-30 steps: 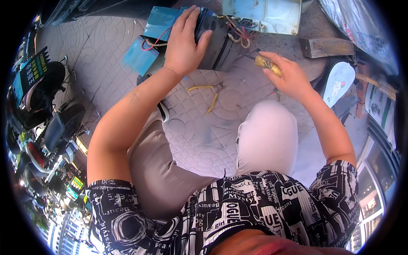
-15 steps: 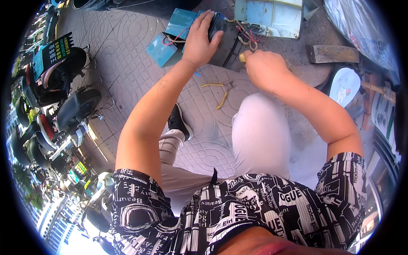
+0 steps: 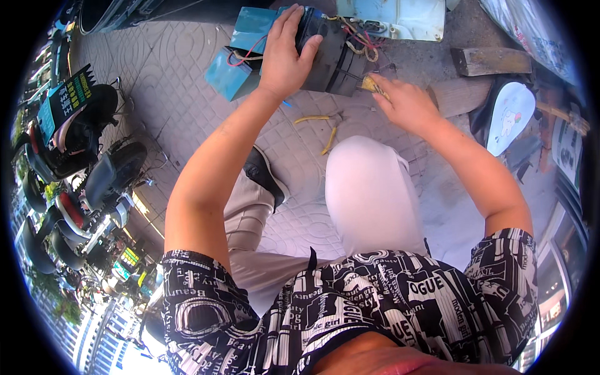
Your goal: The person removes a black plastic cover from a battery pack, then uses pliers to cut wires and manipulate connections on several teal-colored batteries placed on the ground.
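1. the thing being worked on is a black battery pack (image 3: pixel 334 59) with blue cell casings (image 3: pixel 234 75) beside it, sitting on the patterned paving (image 3: pixel 187 94) at about 12 o'clock of the view, right in front of the knees; the blue block lies just to its 9 o'clock side and looks pulled apart from the black one
2. a tangle of red and yellow wires (image 3: pixel 356 40) runs off the top of the pack toward 1 o'clock; they look loose rather than tidied, so I'd guess the wiring part is only partway through
3. left hand (image 3: pixel 284 59) is spread wide and pressed flat over the top of the pack, fingers draped over the far edge, pinning it down
4. right hand (image 3: pixel 406 103) is closed around a small yellow-handled tool (image 3: pixel 373 84), tip pointing at the pack's 3 o'clock side; can't make out what the tip touches
5. yellow-handled pliers (image 3: pixel 322 128) lie on the paving at 6 o'clock from the pack, untouched for now
6. further out: a pale blue-white panel (image 3: pixel 400 19) at 1 o'clock behind the pack, a wood block (image 3: pixel 490 59) at 3 o'clock, a white scooter part (image 3: pixel 509 115) beyond that; parked scooters (image 3: pixel 69 144) line the 9 o'clock rim
7. my read: the casing is open, the terminals are still being worked on, and nothing looks closed up
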The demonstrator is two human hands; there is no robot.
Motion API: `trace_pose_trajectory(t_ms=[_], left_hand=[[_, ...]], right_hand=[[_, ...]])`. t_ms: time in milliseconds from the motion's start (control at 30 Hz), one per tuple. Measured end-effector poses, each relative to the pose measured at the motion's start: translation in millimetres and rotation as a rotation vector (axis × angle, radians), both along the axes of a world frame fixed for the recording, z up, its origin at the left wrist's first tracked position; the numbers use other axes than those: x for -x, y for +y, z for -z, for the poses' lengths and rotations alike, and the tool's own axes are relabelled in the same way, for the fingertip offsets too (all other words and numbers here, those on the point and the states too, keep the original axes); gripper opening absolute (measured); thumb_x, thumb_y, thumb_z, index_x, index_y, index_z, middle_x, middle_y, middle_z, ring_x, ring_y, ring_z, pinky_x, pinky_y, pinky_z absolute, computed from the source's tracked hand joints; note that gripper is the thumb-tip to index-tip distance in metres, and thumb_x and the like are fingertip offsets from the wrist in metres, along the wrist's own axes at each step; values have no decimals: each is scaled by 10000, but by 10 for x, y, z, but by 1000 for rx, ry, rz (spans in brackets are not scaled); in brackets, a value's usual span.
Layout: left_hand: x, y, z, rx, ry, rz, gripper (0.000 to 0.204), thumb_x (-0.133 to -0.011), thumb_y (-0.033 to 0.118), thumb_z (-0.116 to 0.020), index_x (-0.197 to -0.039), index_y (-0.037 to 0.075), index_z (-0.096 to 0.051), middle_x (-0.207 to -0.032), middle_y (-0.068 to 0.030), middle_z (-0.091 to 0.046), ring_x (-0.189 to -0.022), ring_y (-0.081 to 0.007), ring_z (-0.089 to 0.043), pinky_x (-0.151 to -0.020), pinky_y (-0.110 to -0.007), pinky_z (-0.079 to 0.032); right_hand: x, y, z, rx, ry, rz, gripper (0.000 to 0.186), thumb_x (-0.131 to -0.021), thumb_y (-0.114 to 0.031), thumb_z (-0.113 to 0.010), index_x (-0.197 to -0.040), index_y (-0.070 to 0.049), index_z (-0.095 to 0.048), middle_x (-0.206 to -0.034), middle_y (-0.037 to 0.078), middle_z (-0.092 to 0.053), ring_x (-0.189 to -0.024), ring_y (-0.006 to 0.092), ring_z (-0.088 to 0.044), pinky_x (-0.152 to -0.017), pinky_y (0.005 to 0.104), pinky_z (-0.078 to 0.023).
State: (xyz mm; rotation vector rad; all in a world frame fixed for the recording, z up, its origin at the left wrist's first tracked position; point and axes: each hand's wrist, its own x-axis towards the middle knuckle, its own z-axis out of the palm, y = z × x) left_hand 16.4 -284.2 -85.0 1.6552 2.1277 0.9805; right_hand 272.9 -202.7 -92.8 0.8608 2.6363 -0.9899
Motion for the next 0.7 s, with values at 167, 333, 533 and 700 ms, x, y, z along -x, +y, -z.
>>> trace_pose_trajectory(t_ms=[167,333,533,700], left_hand=[[-2,19,-44,41,29,-2,584,-945,301,-628,-1407,-2,-440,-1450,-188,-433,-1322,-352,-448,-1096,-378,-365],[-6,2,-47,44,30,15,583,-947,305,-625,-1413,8,-440,-1446,-191,-435,-1324,-350,-447,-1101,-378,-361],[-10,-17,53,0,78,-76,596,-921,319,-655,-1366,-27,-459,-1397,-215,-462,-1278,-372,-470,-1070,-406,-383],[-223,-343,106,-10,-12,-449,761,-858,366,-719,-1348,-117,-393,-1372,-291,-404,-1273,-431,-415,-1080,-445,-349]], right_hand=[[-137,-97,274,-25,126,64,444,-962,-325,-535,-1381,-183,-497,-992,173,-669,-836,421,-657,-738,506,-545],[-224,-203,624,-58,256,88,460,-953,-342,-560,-1389,-213,-485,-983,147,-662,-772,413,-656,-679,497,-554],[-238,-226,780,-50,343,120,492,-948,-331,-575,-1416,-242,-452,-957,128,-642,-748,398,-653,-656,498,-549],[-47,-78,-37,-168,85,-26,370,-933,-281,-580,-1269,-132,-549,-905,159,-674,-775,384,-672,-667,490,-549]])
